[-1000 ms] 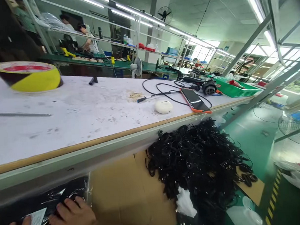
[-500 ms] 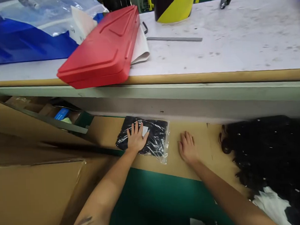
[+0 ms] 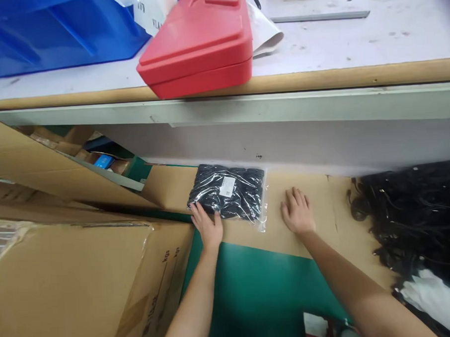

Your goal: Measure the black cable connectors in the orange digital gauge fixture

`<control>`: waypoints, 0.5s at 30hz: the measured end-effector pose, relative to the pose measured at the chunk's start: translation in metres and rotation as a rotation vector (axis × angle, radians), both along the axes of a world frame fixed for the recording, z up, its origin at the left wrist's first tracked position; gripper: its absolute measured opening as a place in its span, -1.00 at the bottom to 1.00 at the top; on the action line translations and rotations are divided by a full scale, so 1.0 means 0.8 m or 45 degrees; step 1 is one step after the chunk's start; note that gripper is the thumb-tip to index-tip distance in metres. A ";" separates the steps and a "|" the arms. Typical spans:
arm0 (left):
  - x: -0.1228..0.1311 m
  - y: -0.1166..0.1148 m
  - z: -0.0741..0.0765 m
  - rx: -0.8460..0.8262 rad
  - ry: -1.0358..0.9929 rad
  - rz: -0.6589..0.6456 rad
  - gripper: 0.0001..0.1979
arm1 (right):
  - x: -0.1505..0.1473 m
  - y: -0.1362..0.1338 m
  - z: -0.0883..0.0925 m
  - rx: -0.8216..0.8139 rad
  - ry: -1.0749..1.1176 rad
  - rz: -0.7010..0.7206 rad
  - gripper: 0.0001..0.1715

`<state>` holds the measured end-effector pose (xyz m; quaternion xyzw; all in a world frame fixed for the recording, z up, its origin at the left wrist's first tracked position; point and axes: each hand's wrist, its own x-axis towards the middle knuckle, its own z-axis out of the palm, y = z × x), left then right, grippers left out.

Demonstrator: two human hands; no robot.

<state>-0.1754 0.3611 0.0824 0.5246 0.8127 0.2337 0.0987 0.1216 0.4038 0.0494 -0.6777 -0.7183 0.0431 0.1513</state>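
A clear plastic bag packed with black cable-like bundles lies flat on a sheet of brown cardboard. A white label shows on its upper side. My left hand is at the bag's near left corner, fingers spread, the fingertips on the plastic. To the right of the bag, apart from it, my right hand lies palm down on the cardboard with its fingers out and nothing held.
Black cables are heaped at the right, with a white cloth-like piece on them. Large cardboard boxes stand at the left. Above runs a shelf edge carrying a red case and a blue bin.
My left hand has slid from the middle of the bag down to its near left corner, uncovering the label. The whole view has shifted; my right hand stays on the cardboard.
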 end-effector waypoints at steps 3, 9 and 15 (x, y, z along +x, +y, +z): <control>0.013 -0.035 -0.015 -0.056 -0.090 -0.007 -0.14 | -0.002 0.000 0.000 0.020 -0.016 -0.003 -0.41; 0.019 -0.006 -0.010 -0.062 -0.225 0.039 -0.19 | -0.003 -0.001 0.000 0.041 -0.040 0.006 -0.41; 0.019 -0.011 0.004 0.048 -0.456 0.150 -0.25 | -0.004 -0.001 -0.002 0.051 -0.055 0.011 -0.39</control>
